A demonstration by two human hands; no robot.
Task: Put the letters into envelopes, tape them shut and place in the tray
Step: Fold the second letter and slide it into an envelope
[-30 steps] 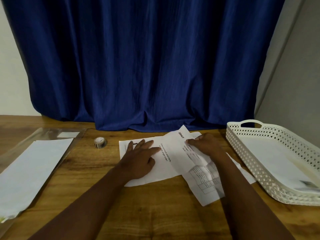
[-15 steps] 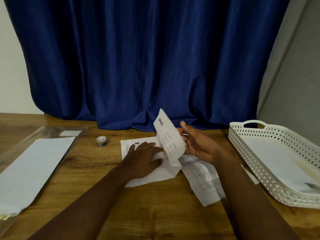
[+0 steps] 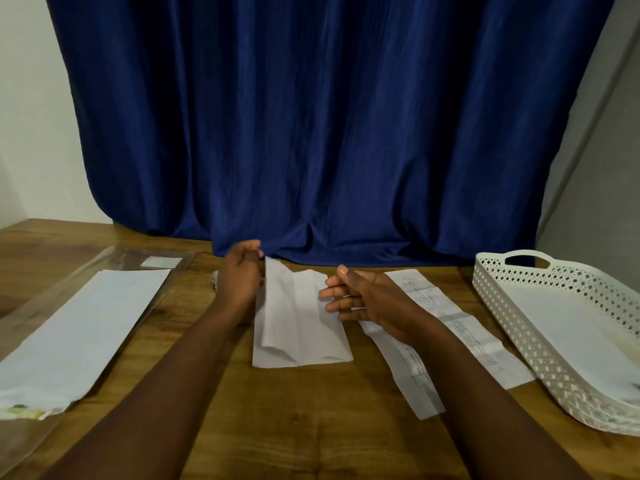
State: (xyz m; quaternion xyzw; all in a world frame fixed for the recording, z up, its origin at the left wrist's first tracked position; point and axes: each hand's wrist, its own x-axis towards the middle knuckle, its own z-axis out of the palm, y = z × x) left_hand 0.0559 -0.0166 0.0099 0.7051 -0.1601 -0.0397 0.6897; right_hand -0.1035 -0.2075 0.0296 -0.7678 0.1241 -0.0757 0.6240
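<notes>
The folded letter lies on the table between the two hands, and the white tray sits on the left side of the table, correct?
Not quite. The head view shows the folded letter between the left hand and right hand, but the white tray sits on the right side of the table, not the left.

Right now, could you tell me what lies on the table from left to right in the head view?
Envelopes in clear sleeve → left hand → folded letter → right hand → printed letter → white tray.
</notes>
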